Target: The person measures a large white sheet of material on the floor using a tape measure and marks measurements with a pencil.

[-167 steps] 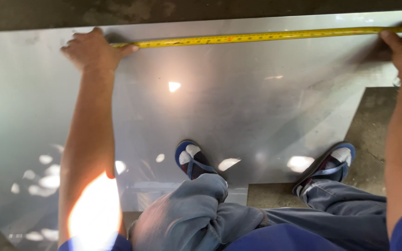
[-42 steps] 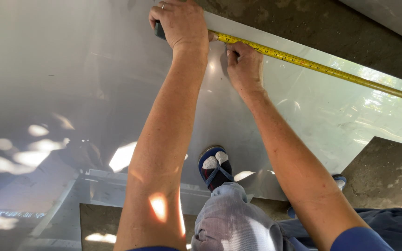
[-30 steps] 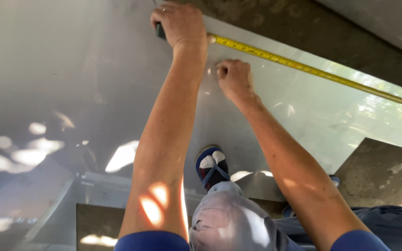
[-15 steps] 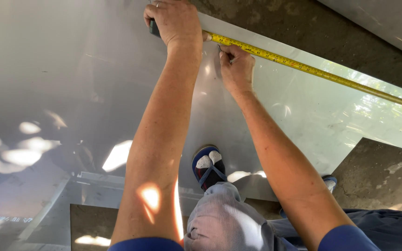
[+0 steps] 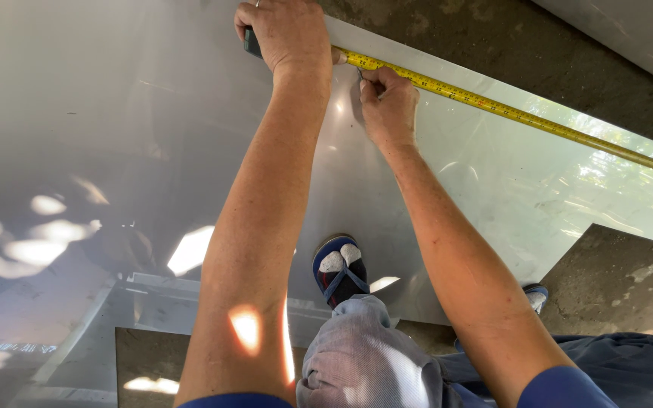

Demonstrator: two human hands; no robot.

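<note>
My left hand presses down on the dark case of a tape measure at the far edge of a shiny grey metal sheet. The yellow tape blade runs from it to the right along that edge. Just right of the case, my right hand is pinched around a small thin marking tool, whose tip sits against the sheet right below the blade.
My knees and blue trousers are at the bottom, with a sandalled foot on the sheet. Rough concrete floor lies beyond the sheet's far edge. A dark concrete patch shows at the right.
Earlier my hands held the tape stretched wide apart. Now my right hand is close beside my left; in the last second it moved down from the blade, then back up to it.
</note>
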